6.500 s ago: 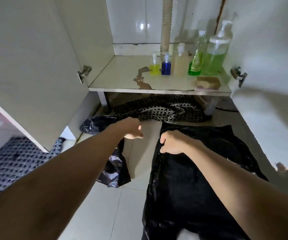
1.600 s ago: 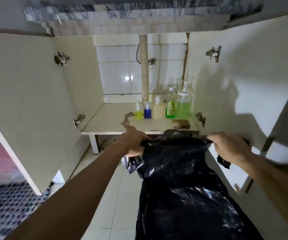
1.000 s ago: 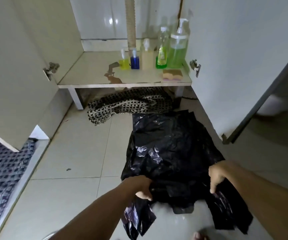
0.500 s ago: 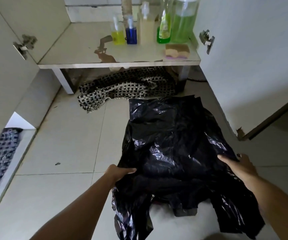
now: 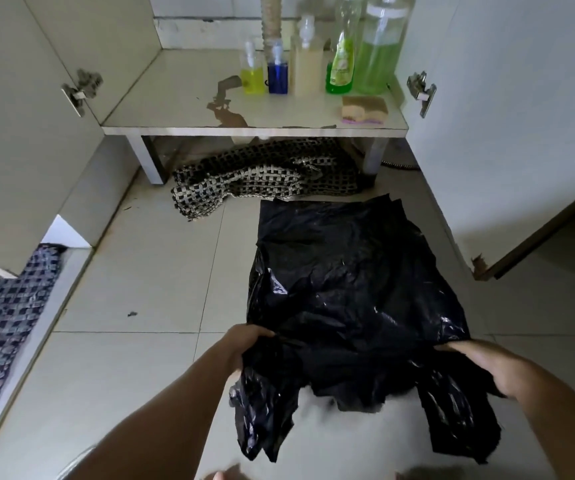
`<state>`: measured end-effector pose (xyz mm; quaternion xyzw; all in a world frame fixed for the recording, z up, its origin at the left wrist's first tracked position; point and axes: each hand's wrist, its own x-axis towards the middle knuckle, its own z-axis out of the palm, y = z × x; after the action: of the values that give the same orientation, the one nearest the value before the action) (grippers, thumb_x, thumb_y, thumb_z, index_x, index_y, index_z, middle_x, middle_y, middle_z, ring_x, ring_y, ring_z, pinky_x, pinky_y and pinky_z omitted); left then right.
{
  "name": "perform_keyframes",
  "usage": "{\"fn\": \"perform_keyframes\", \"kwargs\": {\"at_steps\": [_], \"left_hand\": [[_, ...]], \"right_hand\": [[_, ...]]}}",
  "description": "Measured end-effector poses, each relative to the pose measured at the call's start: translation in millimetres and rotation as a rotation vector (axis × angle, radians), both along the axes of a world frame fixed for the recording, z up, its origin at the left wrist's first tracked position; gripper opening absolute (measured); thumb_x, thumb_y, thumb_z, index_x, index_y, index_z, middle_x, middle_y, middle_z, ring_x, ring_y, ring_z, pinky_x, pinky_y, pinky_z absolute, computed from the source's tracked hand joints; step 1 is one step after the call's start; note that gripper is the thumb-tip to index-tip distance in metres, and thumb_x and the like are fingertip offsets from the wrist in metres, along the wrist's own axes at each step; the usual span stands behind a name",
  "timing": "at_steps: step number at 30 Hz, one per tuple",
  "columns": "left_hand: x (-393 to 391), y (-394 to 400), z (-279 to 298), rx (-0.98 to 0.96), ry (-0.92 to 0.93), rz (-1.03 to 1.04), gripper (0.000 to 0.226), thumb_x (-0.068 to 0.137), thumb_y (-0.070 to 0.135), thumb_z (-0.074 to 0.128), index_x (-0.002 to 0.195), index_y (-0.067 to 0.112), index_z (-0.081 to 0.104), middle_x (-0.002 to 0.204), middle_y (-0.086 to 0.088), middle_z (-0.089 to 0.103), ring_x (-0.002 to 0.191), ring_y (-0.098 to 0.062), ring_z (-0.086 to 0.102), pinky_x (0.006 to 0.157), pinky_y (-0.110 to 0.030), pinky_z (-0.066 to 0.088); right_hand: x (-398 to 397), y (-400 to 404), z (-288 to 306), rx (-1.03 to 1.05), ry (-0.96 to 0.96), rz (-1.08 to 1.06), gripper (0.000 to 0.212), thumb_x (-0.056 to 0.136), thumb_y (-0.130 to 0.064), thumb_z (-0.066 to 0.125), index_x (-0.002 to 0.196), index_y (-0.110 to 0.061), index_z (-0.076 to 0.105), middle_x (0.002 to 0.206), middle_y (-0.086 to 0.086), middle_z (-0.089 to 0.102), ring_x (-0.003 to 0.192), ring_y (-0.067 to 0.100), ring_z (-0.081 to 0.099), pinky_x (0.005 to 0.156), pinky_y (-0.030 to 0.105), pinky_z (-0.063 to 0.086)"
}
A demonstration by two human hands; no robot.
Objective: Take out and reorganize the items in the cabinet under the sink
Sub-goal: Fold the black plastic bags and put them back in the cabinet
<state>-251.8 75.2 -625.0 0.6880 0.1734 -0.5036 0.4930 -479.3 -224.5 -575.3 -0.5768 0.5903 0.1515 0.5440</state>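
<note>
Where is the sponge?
In the head view, the sponge sits at the front right corner of the cabinet shelf, just in front of the big green soap bottle.

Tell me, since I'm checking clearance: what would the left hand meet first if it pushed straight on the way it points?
Likely the black bag that the left hand already grips; depth is unclear.

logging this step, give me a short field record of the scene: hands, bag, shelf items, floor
left hand: grips near edge of black plastic bag
right hand: grips bag's other near corner
bag: spread flat on tiled floor
cabinet shelf: five bottles in a row, sponge in front
under shelf: checked cloth
</note>
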Motion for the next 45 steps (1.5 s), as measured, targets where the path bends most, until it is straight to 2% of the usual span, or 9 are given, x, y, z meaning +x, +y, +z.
{"fn": "perform_keyframes", "kwargs": {"at_steps": [5, 10, 18, 23, 27, 31, 33, 38, 45], "left_hand": [[28.8, 24.3, 32.8, 0.015, -0.076, 0.065, 0.007, 0.087, 0.005, 0.056, 0.084, 0.0, 0.059, 0.058, -0.015, 0.066, 0.05, -0.026, 0.063, 0.036, -0.025, 0.05], [45.1, 55.1, 55.3, 0.015, -0.097, 0.031, 0.01, 0.088, 0.008, 0.057, 0.082, 0.001, 0.06, 0.049, -0.012, 0.066, 0.037, -0.021, 0.062, 0.036, -0.025, 0.05], [-2.2, 14.8, 22.3, 0.002, 0.025, -0.114, 0.017, 0.09, 0.011, 0.061, 0.081, -0.002, 0.057, 0.067, -0.015, 0.067, 0.064, -0.027, 0.062, 0.084, -0.043, 0.051], [-17.5, 0.6, -9.3, 0.03, 0.019, -0.065, 0.014, 0.083, 0.004, 0.068, 0.092, -0.005, 0.061, 0.074, -0.017, 0.069, 0.07, -0.029, 0.063, 0.072, -0.042, 0.057], [-22.7, 0.8, -17.4, 0.055, -0.01, -0.103, 0.015, 0.081, 0.005, 0.07, 0.09, -0.002, 0.061, 0.082, -0.016, 0.065, 0.068, -0.027, 0.063, 0.074, -0.041, 0.054], [-28.1, -3.1, -5.8, 0.061, -0.03, -0.136, 0.011, 0.084, 0.005, 0.065, 0.077, 0.002, 0.057, 0.076, -0.013, 0.062, 0.064, -0.025, 0.06, 0.064, -0.034, 0.057], [-27.6, -4.2, 5.6, 0.049, -0.039, -0.124, 0.007, 0.085, 0.003, 0.06, 0.078, 0.002, 0.057, 0.074, -0.014, 0.061, 0.062, -0.025, 0.059, 0.05, -0.03, 0.055], [-8.9, 8.5, 44.5, 0.0, -0.12, -0.063, 0.017, 0.08, 0.003, 0.057, 0.097, 0.0, 0.059, 0.081, -0.017, 0.063, 0.068, -0.029, 0.06, 0.061, -0.034, 0.053], [30.6, 53.4, 123.4, 0.202, -0.561, -0.146, 0.026, 0.08, 0.0, 0.063, 0.105, -0.005, 0.058, 0.095, -0.019, 0.058, 0.085, -0.029, 0.059, 0.07, -0.034, 0.05]], "right_hand": [[41.7, 14.4, 38.0, -0.021, -0.104, 0.005, 0.028, 0.074, -0.022, 0.079, 0.089, 0.0, 0.069, 0.084, 0.019, 0.07, 0.077, 0.032, 0.067, 0.066, 0.034, 0.052], [65.2, 24.1, 62.6, 0.012, -0.16, 0.009, 0.022, 0.072, -0.018, 0.077, 0.084, -0.001, 0.07, 0.067, 0.016, 0.071, 0.064, 0.028, 0.066, 0.063, 0.033, 0.054], [15.5, 13.5, -9.0, -0.08, 0.106, -0.01, 0.019, 0.077, -0.015, 0.071, 0.088, 0.001, 0.069, 0.074, 0.02, 0.068, 0.064, 0.032, 0.066, 0.071, 0.04, 0.055], [-3.1, 3.1, -61.7, -0.078, 0.152, -0.066, 0.032, 0.074, -0.018, 0.076, 0.099, 0.001, 0.068, 0.094, 0.022, 0.07, 0.082, 0.036, 0.068, 0.086, 0.047, 0.055], [-2.2, 6.3, -65.7, -0.053, 0.158, -0.092, 0.026, 0.077, -0.018, 0.073, 0.095, 0.001, 0.069, 0.09, 0.022, 0.071, 0.081, 0.037, 0.069, 0.081, 0.051, 0.057], [4.6, 25.5, -27.3, -0.007, 0.094, -0.134, 0.012, 0.085, -0.012, 0.063, 0.076, -0.004, 0.064, 0.052, 0.013, 0.064, 0.052, 0.026, 0.061, 0.048, 0.029, 0.053], [8.6, 31.6, -11.1, -0.018, 0.083, -0.132, 0.013, 0.085, -0.014, 0.064, 0.078, -0.003, 0.064, 0.059, 0.015, 0.065, 0.06, 0.028, 0.061, 0.057, 0.033, 0.053], [29.5, 34.0, 36.9, -0.106, -0.003, -0.042, 0.031, 0.084, -0.028, 0.067, 0.104, -0.003, 0.065, 0.104, 0.019, 0.066, 0.097, 0.036, 0.063, 0.092, 0.045, 0.051], [57.0, 69.4, 111.7, -0.006, -0.235, 0.141, 0.021, 0.088, -0.023, 0.058, 0.073, -0.009, 0.059, 0.05, 0.003, 0.064, 0.043, 0.016, 0.062, 0.047, 0.024, 0.049]]}}
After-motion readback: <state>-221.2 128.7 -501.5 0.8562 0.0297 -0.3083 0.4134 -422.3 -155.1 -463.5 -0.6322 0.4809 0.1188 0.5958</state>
